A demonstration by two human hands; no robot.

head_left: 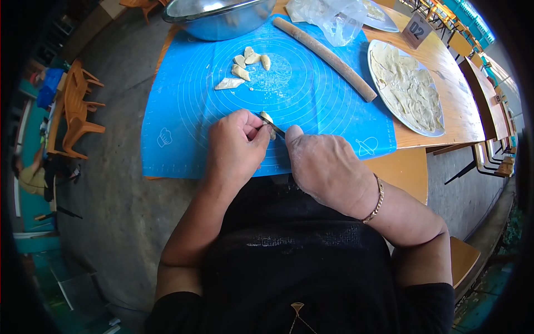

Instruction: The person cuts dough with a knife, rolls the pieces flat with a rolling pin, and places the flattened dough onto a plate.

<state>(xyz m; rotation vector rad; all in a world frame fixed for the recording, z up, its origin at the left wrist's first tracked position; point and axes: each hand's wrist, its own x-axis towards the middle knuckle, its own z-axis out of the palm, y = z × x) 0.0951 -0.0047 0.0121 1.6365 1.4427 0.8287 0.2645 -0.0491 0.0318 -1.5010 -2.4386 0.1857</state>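
Observation:
A thin dark knife [276, 129] is in my right hand [331, 167], which is closed around its handle. The handle itself is hidden by the fist. My left hand [236, 139] is closed, its thumb and fingertips pinching a small piece of dough [267, 117] against which the blade lies. Part of that dough is covered by the fingers and the knife. Both hands are over the near edge of a blue silicone mat [183, 100]. Farther up the mat, several cut dough pieces [240, 72] lie in a loose group, with flour scattered around them.
A wooden rolling pin [328, 57] lies diagonally across the mat's far right. Right of it, a white plate [371, 67] holds flattened dough. A metal bowl [222, 26] and a clear plastic bag [339, 28] are at the back, near a number sign [417, 29].

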